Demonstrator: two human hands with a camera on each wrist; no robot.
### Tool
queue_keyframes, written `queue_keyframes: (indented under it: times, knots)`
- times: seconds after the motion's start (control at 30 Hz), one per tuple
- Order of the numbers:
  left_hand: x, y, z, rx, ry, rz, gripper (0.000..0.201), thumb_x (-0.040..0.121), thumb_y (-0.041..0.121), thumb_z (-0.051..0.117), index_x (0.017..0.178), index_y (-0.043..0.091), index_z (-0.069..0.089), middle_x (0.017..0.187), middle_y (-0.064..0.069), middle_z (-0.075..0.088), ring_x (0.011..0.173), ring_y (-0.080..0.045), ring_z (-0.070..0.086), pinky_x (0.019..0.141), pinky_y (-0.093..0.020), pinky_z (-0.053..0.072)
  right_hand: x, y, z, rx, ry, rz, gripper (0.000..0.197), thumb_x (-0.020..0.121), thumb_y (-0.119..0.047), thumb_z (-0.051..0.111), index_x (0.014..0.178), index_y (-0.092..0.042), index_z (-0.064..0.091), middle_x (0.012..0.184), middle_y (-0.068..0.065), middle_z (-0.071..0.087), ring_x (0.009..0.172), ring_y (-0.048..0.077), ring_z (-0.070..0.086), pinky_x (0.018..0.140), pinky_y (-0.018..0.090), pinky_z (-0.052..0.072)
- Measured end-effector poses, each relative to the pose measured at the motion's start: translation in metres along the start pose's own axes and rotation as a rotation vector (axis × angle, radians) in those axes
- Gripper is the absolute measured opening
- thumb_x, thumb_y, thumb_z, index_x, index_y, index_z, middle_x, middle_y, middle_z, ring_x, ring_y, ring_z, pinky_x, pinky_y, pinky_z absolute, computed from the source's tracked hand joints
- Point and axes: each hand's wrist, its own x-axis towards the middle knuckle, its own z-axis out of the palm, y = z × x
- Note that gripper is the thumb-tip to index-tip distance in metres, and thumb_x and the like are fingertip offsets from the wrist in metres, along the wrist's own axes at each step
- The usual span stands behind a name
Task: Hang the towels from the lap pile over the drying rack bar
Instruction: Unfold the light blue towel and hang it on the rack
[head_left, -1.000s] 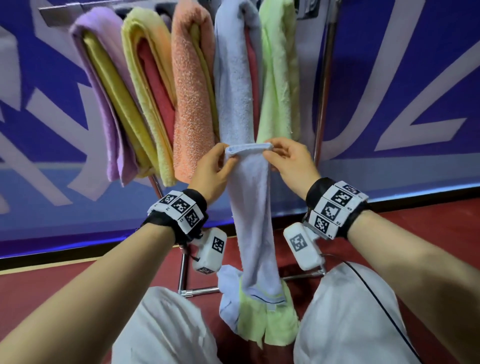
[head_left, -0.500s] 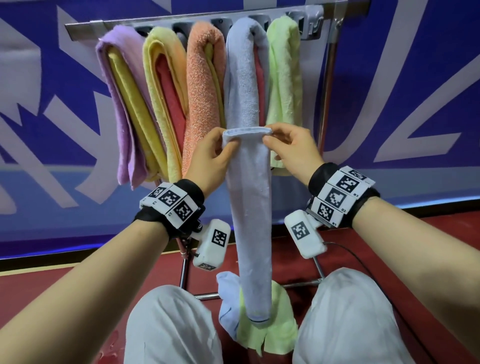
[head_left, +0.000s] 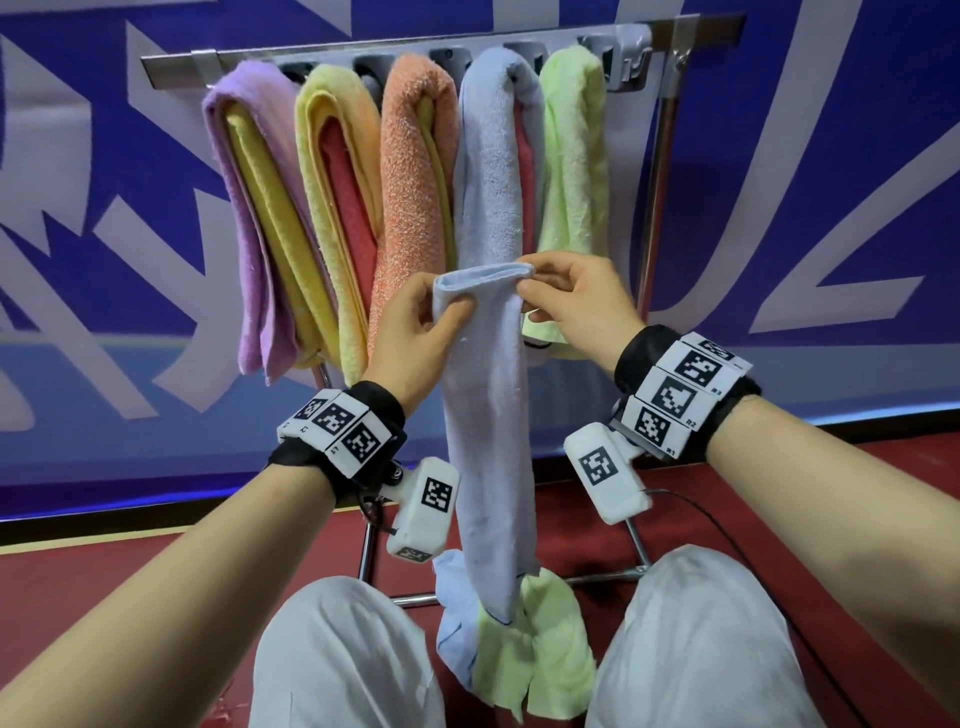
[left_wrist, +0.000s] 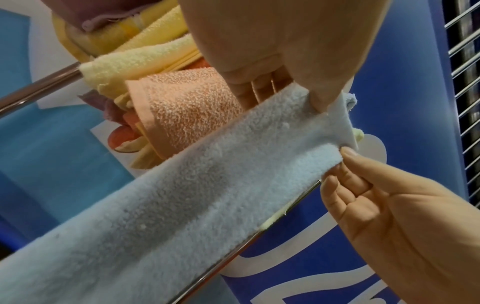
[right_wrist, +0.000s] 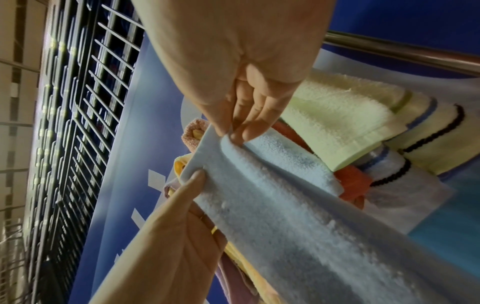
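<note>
Now both hands: left hand (head_left: 415, 332), right hand (head_left: 576, 301) pinch blue towel (head_left: 488, 415) top.

Rack bar (head_left: 171, 65) — mostly towel-covered.

Fuzzy matt terry-cloth blue towel (head_left: 491, 431); glossy smooth metal rack bar (head_left: 395, 47)

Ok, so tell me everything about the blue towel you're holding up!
The light blue towel is soft, fuzzy terry cloth with a smooth flat hem along its top edge. It is folded into a long narrow strip and hangs straight down. The left hand pinches one top corner and the right hand pinches the other. It is held in front of the towels on the rack bar, not yet on it. Its bottom end reaches the lap pile between the knees.
</note>
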Motion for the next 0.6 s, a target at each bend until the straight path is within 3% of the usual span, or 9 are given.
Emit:
queue_keyframes:
  times: [0.07,0.13,0.2,0.33,0.4,0.47,0.6]
  knots:
    - [-0.006,-0.012,-0.005,-0.034,-0.079,-0.068,0.029,0.080,0.018,0.071,0.103,0.025,0.055,0.099,0.007,0.064,0.090,-0.008,0.062,0.073,-0.030,0.054,0.001,-0.004,0.000,0.019,-0.039,-0.007,0.020,0.090,0.003,0.056,0.107,-0.001,0.065,0.078,0.003,0.064,0.063,0.003,0.057,0.064,0.015,0.050]
    - [-0.014,-0.034,-0.010,-0.039,-0.199,-0.168,0.058,0.072,0.015,0.075,0.123,0.015,0.050,0.120,0.001,0.063,0.111,-0.009,0.061,0.090,-0.029,0.053,0.003,-0.008,0.001,0.035,-0.078,-0.015,0.018,0.090,0.003,0.056,0.105,-0.002,0.065,0.077,0.003,0.063,0.060,0.001,0.058,0.065,0.017,0.050]
    - [-0.025,-0.057,-0.016,0.047,-0.311,-0.267,0.066,0.069,0.015,0.077,0.129,0.013,0.048,0.125,-0.002,0.062,0.115,-0.012,0.060,0.097,-0.034,0.050,0.005,-0.014,0.001,0.068,-0.094,-0.017,0.016,0.091,0.002,0.056,0.103,-0.004,0.065,0.076,0.002,0.063,0.059,0.000,0.058,0.067,0.018,0.050]
    - [-0.049,-0.088,-0.018,0.239,-0.388,-0.347,0.041,0.079,0.007,0.075,0.115,0.014,0.057,0.115,-0.003,0.065,0.099,-0.008,0.062,0.094,-0.030,0.048,0.013,-0.030,0.002,0.193,-0.094,-0.001,0.015,0.092,-0.001,0.055,0.102,-0.006,0.065,0.076,0.000,0.063,0.064,0.005,0.058,0.067,0.017,0.051]
    - [-0.057,-0.093,-0.015,0.238,-0.392,-0.318,0.032,0.083,0.011,0.072,0.112,0.016,0.060,0.108,0.000,0.066,0.091,0.005,0.061,0.084,-0.018,0.047,0.017,-0.038,0.002,0.241,-0.103,-0.004,0.015,0.092,-0.003,0.055,0.104,-0.005,0.064,0.077,0.001,0.062,0.063,0.005,0.058,0.066,0.018,0.049]
    - [-0.059,-0.090,-0.009,0.220,-0.364,-0.256,0.026,0.087,0.014,0.068,0.112,0.016,0.062,0.105,0.004,0.067,0.088,0.011,0.060,0.078,-0.007,0.045,0.019,-0.044,0.002,0.229,-0.116,-0.017,0.014,0.092,-0.005,0.056,0.102,-0.008,0.065,0.078,0.000,0.060,0.063,0.005,0.057,0.066,0.020,0.047]
    - [-0.047,-0.072,0.003,0.124,-0.180,-0.128,0.018,0.090,0.017,0.064,0.108,0.019,0.064,0.105,0.008,0.069,0.094,-0.002,0.062,0.081,-0.015,0.049,0.019,-0.047,0.002,0.172,-0.142,-0.046,0.014,0.093,-0.006,0.056,0.100,-0.013,0.065,0.077,-0.004,0.060,0.066,0.003,0.056,0.069,0.023,0.047]
